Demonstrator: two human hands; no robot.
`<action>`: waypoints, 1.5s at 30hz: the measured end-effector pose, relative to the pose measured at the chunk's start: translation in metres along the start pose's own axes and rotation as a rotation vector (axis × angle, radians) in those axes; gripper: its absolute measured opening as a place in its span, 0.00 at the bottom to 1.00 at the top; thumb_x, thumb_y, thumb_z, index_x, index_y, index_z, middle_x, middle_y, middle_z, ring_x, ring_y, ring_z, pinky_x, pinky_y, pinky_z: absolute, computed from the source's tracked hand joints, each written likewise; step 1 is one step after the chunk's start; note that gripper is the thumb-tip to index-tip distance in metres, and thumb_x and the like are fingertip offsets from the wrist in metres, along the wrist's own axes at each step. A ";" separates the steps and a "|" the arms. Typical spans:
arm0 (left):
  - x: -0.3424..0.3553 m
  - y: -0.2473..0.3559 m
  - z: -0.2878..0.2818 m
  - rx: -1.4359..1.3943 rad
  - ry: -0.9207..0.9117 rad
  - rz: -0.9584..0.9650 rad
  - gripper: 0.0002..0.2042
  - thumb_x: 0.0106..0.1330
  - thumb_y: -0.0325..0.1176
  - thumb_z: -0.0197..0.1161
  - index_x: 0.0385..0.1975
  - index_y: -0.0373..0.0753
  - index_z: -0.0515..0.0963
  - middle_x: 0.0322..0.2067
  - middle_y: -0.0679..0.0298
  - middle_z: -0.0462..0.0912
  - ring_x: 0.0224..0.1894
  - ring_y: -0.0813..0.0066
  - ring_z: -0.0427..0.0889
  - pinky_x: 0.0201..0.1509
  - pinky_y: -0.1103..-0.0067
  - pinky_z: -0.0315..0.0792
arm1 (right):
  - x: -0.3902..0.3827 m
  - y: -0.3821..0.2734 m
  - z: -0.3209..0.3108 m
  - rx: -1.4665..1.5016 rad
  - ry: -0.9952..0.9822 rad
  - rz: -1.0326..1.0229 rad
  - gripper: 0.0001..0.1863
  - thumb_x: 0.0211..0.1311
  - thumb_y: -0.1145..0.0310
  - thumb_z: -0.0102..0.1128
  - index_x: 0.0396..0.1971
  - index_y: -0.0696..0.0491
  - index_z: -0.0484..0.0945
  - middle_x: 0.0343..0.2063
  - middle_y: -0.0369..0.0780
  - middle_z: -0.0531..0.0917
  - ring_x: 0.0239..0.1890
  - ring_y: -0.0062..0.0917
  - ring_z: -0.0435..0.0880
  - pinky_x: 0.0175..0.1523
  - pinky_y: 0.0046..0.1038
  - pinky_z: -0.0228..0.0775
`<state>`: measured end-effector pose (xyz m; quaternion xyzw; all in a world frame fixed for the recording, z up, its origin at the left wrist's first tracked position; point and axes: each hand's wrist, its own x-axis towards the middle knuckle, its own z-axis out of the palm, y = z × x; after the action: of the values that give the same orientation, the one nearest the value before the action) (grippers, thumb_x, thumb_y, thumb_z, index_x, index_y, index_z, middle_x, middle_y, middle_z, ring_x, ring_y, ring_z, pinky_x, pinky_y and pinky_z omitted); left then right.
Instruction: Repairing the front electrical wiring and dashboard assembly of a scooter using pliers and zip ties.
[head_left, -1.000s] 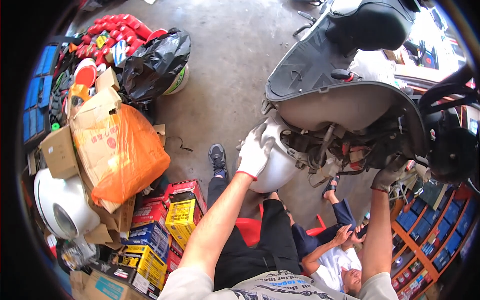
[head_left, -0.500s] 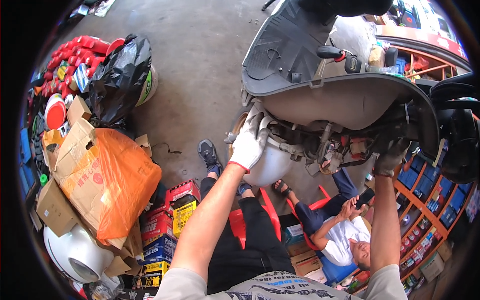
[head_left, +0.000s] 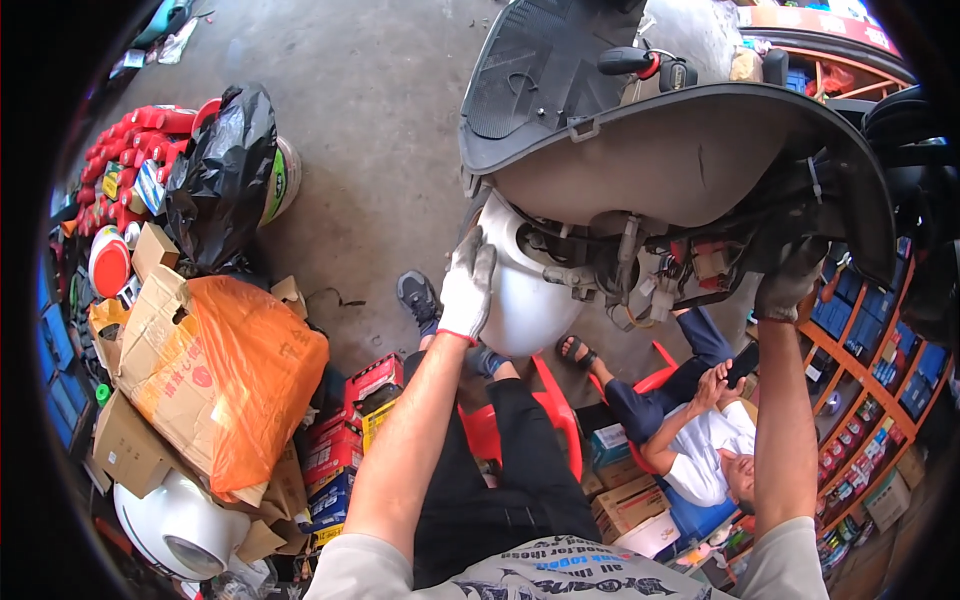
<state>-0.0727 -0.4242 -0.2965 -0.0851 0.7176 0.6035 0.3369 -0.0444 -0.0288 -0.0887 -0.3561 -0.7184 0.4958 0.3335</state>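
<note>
In front of me is a scooter's front end, its large dark panel (head_left: 640,160) turned with the inner side showing. Below it sits a smooth silver mudguard (head_left: 530,310). My left hand (head_left: 468,285), in a white glove with a red cuff, lies along the mudguard's left side, fingers stretched out. My right hand (head_left: 785,285), in a dirty grey glove, is closed at a dark part beneath the panel's right end; shade hides what its fingers hold. Exposed wiring and connectors (head_left: 690,265) hang between my hands. A key with a black fob (head_left: 675,75) dangles above the panel.
To the left are a cardboard box under an orange bag (head_left: 265,380), a white helmet (head_left: 175,525), a black plastic bag (head_left: 225,180) over a bucket, and red bottles (head_left: 130,160). A seated person (head_left: 705,450) is at lower right, near orange shelves (head_left: 850,420).
My left hand has slid from the mudguard's top to its left side. The mudguard now shows more fully, and the panel appears shifted and turned slightly. My right hand stays beneath the panel.
</note>
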 end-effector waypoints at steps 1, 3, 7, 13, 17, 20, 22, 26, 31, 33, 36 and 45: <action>-0.005 -0.009 0.000 0.009 -0.006 -0.029 0.29 0.72 0.48 0.49 0.64 0.32 0.66 0.64 0.45 0.68 0.67 0.51 0.66 0.71 0.68 0.58 | 0.000 0.000 0.001 -0.027 -0.023 -0.020 0.22 0.70 0.47 0.55 0.50 0.50 0.76 0.41 0.31 0.80 0.42 0.17 0.78 0.49 0.21 0.72; -0.018 -0.030 0.001 0.103 0.063 -0.156 0.29 0.72 0.47 0.50 0.65 0.31 0.65 0.63 0.43 0.68 0.68 0.50 0.66 0.71 0.68 0.58 | 0.000 0.000 0.002 -0.054 -0.046 -0.039 0.23 0.70 0.46 0.55 0.50 0.50 0.76 0.41 0.31 0.80 0.43 0.17 0.78 0.50 0.21 0.71; -0.047 -0.068 0.005 -0.050 0.046 -0.272 0.31 0.73 0.48 0.48 0.67 0.29 0.62 0.63 0.44 0.69 0.67 0.55 0.67 0.70 0.72 0.58 | -0.002 0.001 0.002 -0.132 -0.051 -0.091 0.27 0.69 0.43 0.54 0.52 0.52 0.76 0.43 0.31 0.80 0.43 0.17 0.78 0.50 0.22 0.71; -0.072 -0.087 0.011 -0.164 0.043 -0.450 0.29 0.74 0.51 0.48 0.62 0.30 0.68 0.57 0.50 0.76 0.59 0.63 0.74 0.64 0.73 0.65 | 0.000 0.001 0.004 -0.119 -0.044 -0.083 0.30 0.68 0.39 0.51 0.51 0.53 0.76 0.44 0.32 0.79 0.43 0.17 0.77 0.51 0.22 0.70; -0.072 -0.087 0.008 -0.138 0.065 -0.445 0.27 0.74 0.49 0.49 0.59 0.29 0.71 0.54 0.51 0.79 0.55 0.64 0.76 0.61 0.74 0.67 | 0.000 -0.001 0.003 -0.225 -0.086 -0.128 0.31 0.69 0.39 0.50 0.49 0.55 0.77 0.43 0.31 0.79 0.42 0.15 0.76 0.49 0.21 0.69; -0.074 -0.089 0.006 -0.117 0.104 -0.400 0.24 0.74 0.47 0.51 0.56 0.30 0.73 0.48 0.52 0.81 0.48 0.66 0.79 0.54 0.75 0.70 | -0.001 -0.001 0.002 -0.229 -0.072 -0.106 0.31 0.69 0.39 0.50 0.48 0.55 0.77 0.42 0.31 0.79 0.42 0.15 0.75 0.48 0.21 0.69; -0.074 -0.094 0.007 -0.098 0.122 -0.365 0.22 0.74 0.45 0.52 0.55 0.31 0.74 0.43 0.54 0.83 0.42 0.68 0.81 0.47 0.76 0.73 | 0.001 0.001 0.000 -0.223 -0.067 -0.106 0.31 0.69 0.39 0.51 0.48 0.55 0.77 0.42 0.31 0.79 0.42 0.15 0.75 0.49 0.22 0.69; -0.074 -0.111 0.008 -0.222 0.107 -0.436 0.22 0.74 0.44 0.53 0.55 0.31 0.74 0.43 0.55 0.83 0.42 0.69 0.81 0.47 0.77 0.73 | 0.009 0.008 -0.011 -0.078 -0.118 -0.072 0.26 0.69 0.45 0.55 0.53 0.51 0.75 0.48 0.32 0.80 0.48 0.22 0.79 0.54 0.26 0.71; -0.077 -0.115 0.001 -0.040 0.037 -0.348 0.24 0.62 0.24 0.49 0.61 0.32 0.71 0.52 0.53 0.80 0.54 0.65 0.78 0.58 0.77 0.70 | 0.014 0.012 -0.017 -0.030 -0.108 -0.054 0.25 0.69 0.47 0.56 0.53 0.51 0.76 0.47 0.32 0.80 0.47 0.22 0.79 0.53 0.26 0.71; -0.081 -0.108 -0.001 0.006 -0.065 -0.462 0.27 0.58 0.18 0.45 0.62 0.31 0.69 0.54 0.52 0.79 0.58 0.65 0.75 0.61 0.77 0.68 | 0.012 0.011 -0.012 -0.036 -0.121 -0.100 0.25 0.69 0.47 0.56 0.54 0.51 0.75 0.48 0.32 0.80 0.48 0.22 0.79 0.54 0.26 0.71; -0.084 -0.105 -0.004 0.074 -0.241 -0.590 0.30 0.55 0.14 0.42 0.63 0.29 0.67 0.56 0.51 0.78 0.62 0.64 0.73 0.65 0.77 0.65 | 0.006 0.005 -0.002 -0.221 -0.087 -0.190 0.28 0.70 0.41 0.50 0.48 0.54 0.77 0.41 0.31 0.79 0.42 0.17 0.76 0.49 0.23 0.69; -0.098 -0.170 0.022 0.036 -0.147 -0.360 0.27 0.56 0.16 0.47 0.60 0.29 0.69 0.52 0.48 0.80 0.56 0.59 0.78 0.63 0.74 0.69 | 0.003 -0.003 0.007 -0.113 -0.118 -0.107 0.29 0.69 0.39 0.51 0.49 0.51 0.77 0.42 0.31 0.79 0.45 0.17 0.76 0.52 0.23 0.68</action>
<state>0.1002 -0.4751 -0.3769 -0.1617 0.6749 0.5250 0.4926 -0.0521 -0.0307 -0.0877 -0.3057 -0.7817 0.4560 0.2960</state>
